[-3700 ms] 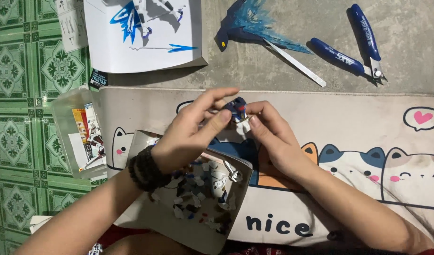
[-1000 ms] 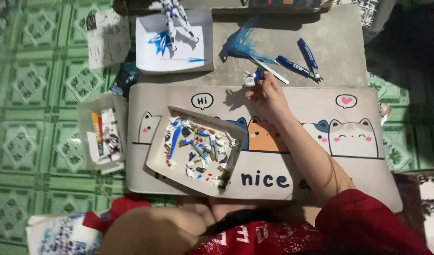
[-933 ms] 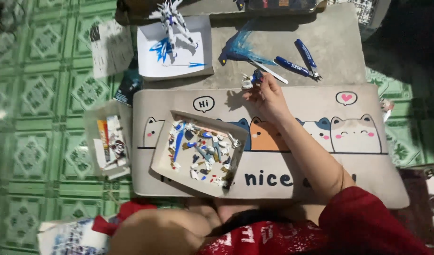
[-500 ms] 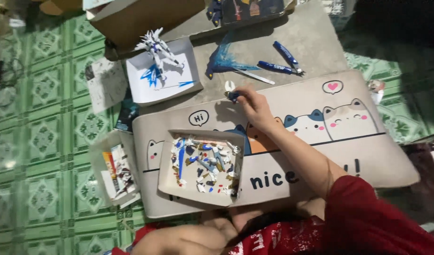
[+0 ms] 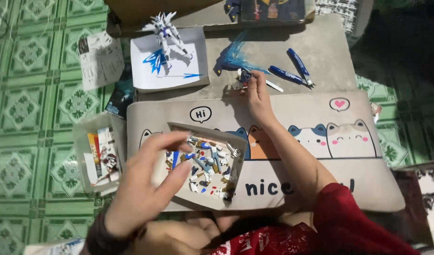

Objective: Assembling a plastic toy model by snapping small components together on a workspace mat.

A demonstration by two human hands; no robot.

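Blue-and-white model part (image 5: 244, 78) pinched in right hand (image 5: 258, 97) fingers (image 5: 253, 79).

I see a clear plastic bag (image 5: 100, 158) with coloured leaflets at the mat's left, a folded white instruction sheet (image 5: 102, 59) on the green tiles, and a dark printed box (image 5: 272, 9) at the top.
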